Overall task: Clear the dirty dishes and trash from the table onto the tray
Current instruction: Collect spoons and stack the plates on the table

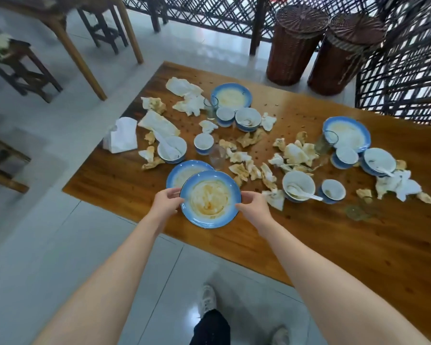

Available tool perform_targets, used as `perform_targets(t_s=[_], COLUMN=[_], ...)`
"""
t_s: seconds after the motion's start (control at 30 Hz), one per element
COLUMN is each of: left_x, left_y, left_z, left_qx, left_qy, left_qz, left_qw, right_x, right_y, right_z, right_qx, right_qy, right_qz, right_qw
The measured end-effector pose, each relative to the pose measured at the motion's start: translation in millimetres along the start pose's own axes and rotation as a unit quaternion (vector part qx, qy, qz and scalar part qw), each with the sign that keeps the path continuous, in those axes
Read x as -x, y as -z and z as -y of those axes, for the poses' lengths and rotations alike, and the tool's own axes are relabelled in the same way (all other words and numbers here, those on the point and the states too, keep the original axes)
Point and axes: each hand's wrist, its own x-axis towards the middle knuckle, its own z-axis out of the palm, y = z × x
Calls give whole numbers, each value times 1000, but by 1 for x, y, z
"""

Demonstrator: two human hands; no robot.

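A blue-rimmed dirty plate (210, 199) with orange sauce smears is held by its two sides over the near edge of the wooden table (309, 232). My left hand (166, 202) grips its left rim and my right hand (253, 204) grips its right rim. It overlaps a second dirty plate (182, 171) lying just behind it. Further plates (231, 95) (347, 133), bowls with white spoons (172, 148) (298, 185) (248, 118), small cups (203, 143) (333, 190), glasses (217, 156) (211, 107) and several crumpled stained napkins (244, 168) litter the table. No tray is in view.
A white tissue pack (122, 135) sits at the table's left edge. Two wicker baskets (294, 46) stand behind the table by a lattice screen (398, 70). Wooden stools (23, 68) and another table's legs stand on the grey tiled floor at left. My shoes (207, 298) show below.
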Motion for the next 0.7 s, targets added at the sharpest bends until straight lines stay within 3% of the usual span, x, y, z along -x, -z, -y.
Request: perform_targets(t_s=[0.33,0.7], left_x=[-65,-88], left_y=[43,50], left_z=[-1,0], left_qx=[6,-2], left_qy=[17,19], left_qz=[1,18], left_qw=[1000,1000], right_x=[-40,-55], right_y=[-50,-60], right_z=[36,42], right_qx=[6,31], right_qy=[-12,-37], right_qz=[10,-31], right_qw=[1000,998])
